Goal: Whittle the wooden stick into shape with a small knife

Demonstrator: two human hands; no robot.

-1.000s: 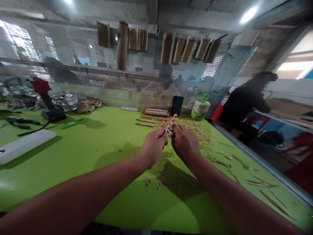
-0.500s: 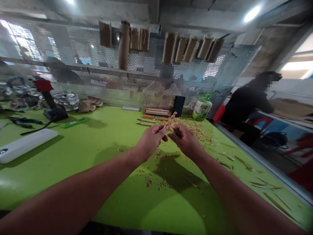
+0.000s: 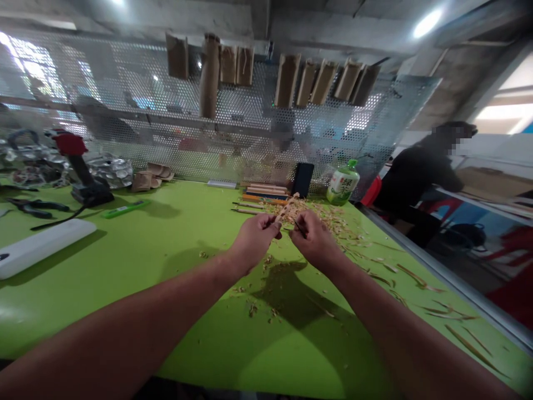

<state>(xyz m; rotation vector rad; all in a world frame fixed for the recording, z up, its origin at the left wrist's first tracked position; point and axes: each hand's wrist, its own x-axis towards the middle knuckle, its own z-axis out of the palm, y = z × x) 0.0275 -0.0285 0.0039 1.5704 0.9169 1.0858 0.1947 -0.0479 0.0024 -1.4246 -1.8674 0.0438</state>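
Observation:
My left hand [image 3: 257, 236] is closed around the lower end of a slim carved wooden stick [image 3: 288, 207], which slants up and away with notches along its length. Just to the right, my right hand [image 3: 315, 240] is closed on a small dark knife [image 3: 298, 227]; most of it is hidden by the fingers. A small gap separates the two hands over the green table. Behind them lies a heap of pale wood shavings [image 3: 333, 222], and smaller crumbs are scattered below the hands.
Wooden strips [image 3: 266, 191], a dark upright box [image 3: 302, 179] and a green-labelled bottle [image 3: 343, 183] stand behind. To the left are a cordless drill [image 3: 79, 161], pliers [image 3: 37, 208], a green cutter [image 3: 125, 209] and a white case [image 3: 45, 247]. A person [image 3: 420, 172] sits at right.
The right hand has turned, its fingers curling more, so the knife points differently. The wooden stick has rotated slightly in the left hand and shows its notches.

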